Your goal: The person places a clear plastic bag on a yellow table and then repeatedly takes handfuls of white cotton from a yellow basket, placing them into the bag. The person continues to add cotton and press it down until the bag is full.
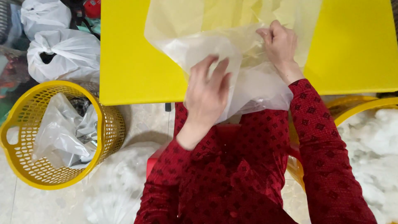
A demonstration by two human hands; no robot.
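Observation:
A large clear plastic bag (232,29) lies across the yellow table (128,54) and hangs over its near edge. My left hand (207,93) rests on the bag's lower part at the table edge, fingers spread and pressing the film. My right hand (280,43) pinches a fold of the bag farther back on the table. Something white shows through the film below my hands. Both arms wear dark red patterned sleeves.
A yellow perforated basket (105,124) with crumpled plastic bags stands on the floor at left. White tied bags (62,54) lie behind it. Another yellow basket (356,108) and white fluffy stuffing (373,149) are at right. A red stool (154,159) is under me.

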